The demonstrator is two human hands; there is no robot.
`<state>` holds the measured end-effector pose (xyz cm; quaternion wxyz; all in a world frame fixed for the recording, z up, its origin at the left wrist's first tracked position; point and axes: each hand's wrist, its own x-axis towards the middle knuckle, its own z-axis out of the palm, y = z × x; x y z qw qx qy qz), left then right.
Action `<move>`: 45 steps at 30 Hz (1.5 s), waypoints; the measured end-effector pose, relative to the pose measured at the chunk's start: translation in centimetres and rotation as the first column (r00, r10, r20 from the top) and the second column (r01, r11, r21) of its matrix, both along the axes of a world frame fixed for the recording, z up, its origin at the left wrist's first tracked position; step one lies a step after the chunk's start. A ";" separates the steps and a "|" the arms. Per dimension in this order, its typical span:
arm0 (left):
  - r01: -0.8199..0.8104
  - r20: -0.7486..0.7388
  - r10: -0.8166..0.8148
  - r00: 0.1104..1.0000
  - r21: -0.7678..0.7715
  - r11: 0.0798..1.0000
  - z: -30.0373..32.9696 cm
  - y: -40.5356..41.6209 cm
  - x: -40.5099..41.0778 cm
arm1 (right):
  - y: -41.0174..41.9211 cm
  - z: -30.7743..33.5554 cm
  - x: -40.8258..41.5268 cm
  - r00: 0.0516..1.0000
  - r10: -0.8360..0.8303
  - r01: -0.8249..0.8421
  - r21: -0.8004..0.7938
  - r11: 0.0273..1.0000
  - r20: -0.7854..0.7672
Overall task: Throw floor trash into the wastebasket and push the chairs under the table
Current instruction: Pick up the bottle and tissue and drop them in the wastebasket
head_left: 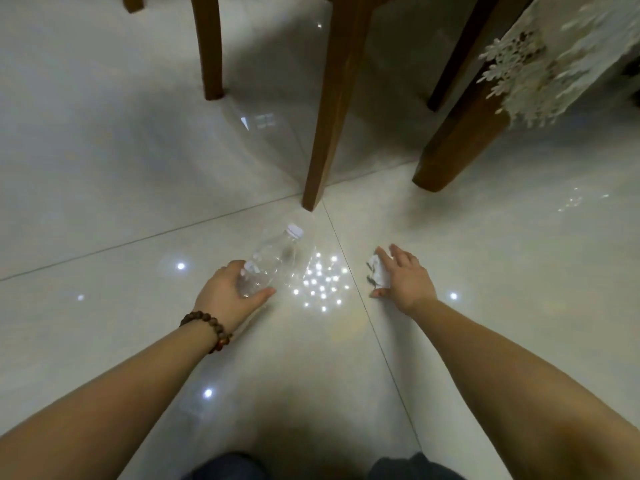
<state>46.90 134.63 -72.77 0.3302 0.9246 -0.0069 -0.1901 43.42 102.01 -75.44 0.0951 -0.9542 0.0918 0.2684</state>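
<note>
Your left hand [231, 293], with a bead bracelet [207, 330] at its wrist, has fingers and thumb curled round the base of a clear plastic bottle [270, 258], whose white cap points toward a wooden chair leg [332, 109]. Your right hand [403, 277] reaches a crumpled paper scrap [378, 270] on the tiled floor [104, 202], fingers spread wide over it, thumb beside it. A thicker table leg [460, 140] stands further right under a lace tablecloth [554, 60].

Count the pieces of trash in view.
2. A clear plastic bottle gripped by the left hand; a crumpled white paper under the right hand. More may lie outside the view.
</note>
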 end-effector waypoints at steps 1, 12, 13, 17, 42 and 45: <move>-0.021 -0.002 0.021 1.000 -0.016 1.000 -0.1 0.1 0.0 | 0.2 -0.3 -0.1 1.000 -0.012 0.013 -0.011 1.000 0.027; -0.228 -0.039 0.226 0.973 -0.052 0.972 9.1 1.6 0.4 | 3.8 8.9 -1.0 0.928 -0.186 0.115 0.228 0.967 0.324; -0.266 -0.042 0.264 0.964 -0.068 0.961 11.6 1.6 0.1 | 4.4 11.5 -1.0 0.915 -0.199 0.109 0.260 0.960 0.350; -0.374 -0.036 0.372 0.927 -0.127 0.919 23.4 2.0 -1.6 | 6.9 24.1 -0.5 0.877 -0.278 0.130 0.362 0.923 0.393; -0.747 0.025 0.769 0.639 -0.221 0.627 70.3 18.9 -3.2 | 32.2 73.0 6.2 0.879 0.055 -0.297 0.454 0.840 0.474; -0.762 0.036 0.790 0.613 -0.238 0.602 70.3 23.8 0.8 | 37.1 73.2 10.8 0.863 0.101 -0.338 0.418 0.843 0.494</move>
